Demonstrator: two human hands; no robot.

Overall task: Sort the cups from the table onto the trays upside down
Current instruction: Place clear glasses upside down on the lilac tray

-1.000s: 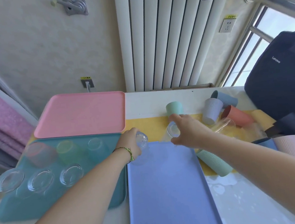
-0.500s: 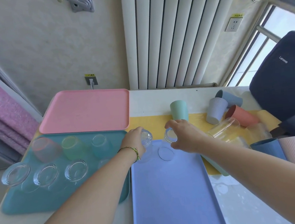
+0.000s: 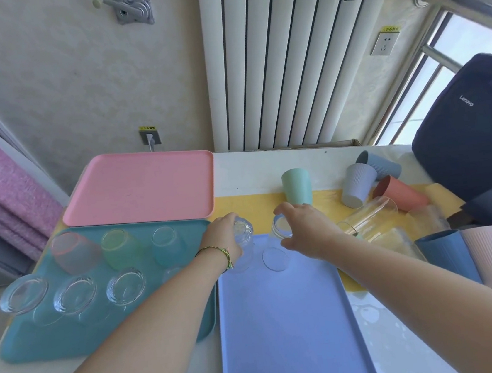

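Your left hand [image 3: 223, 238] grips a clear glass [image 3: 243, 238], base up, over the far-left corner of the blue tray [image 3: 286, 335]. Your right hand [image 3: 308, 231] holds a second clear glass [image 3: 280, 228] just beside it, also base up. The teal tray [image 3: 42, 347] carries three tinted glasses [image 3: 120, 249] and three clear tumblers [image 3: 74, 294], all upturned. The pink tray [image 3: 140, 186] lies behind it.

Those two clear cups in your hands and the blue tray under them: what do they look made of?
Left cup, held by the left hand: clear and glossy, the surface behind shows through it; glass or clear plastic, I cannot tell which. Right cup, in the right hand: same see-through, shiny look. Blue tray: opaque, matte, even colour, moulded raised rim; probably plastic.
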